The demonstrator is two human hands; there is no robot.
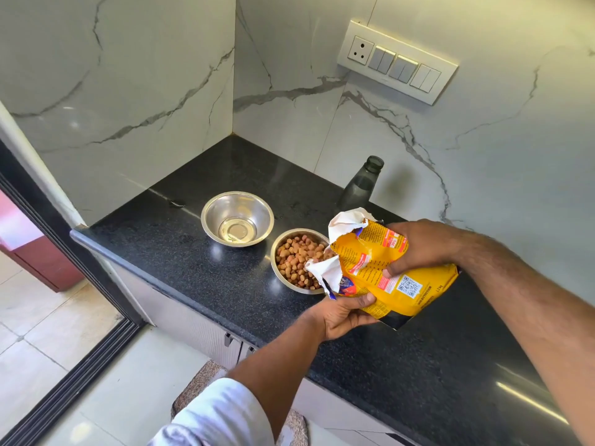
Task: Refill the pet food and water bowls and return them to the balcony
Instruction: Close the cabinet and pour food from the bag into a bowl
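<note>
Black granite counter (180, 252) under both hands. Switch panel (397, 61) on marble wall, well above right hand. Sliding door track (74, 378), floor mat (196, 384) below left hand.

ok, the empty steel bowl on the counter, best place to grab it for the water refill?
Take the empty bowl by its rolled rim on the left, from above: thumb inside, fingers under the lip. It sits upright with flared, smooth walls, so a side squeeze would likely slip. The left side is open counter; the food bowl sits close on the right.

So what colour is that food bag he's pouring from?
Mostly yellow food bag, white inside its torn top; the head view shows it.
</note>
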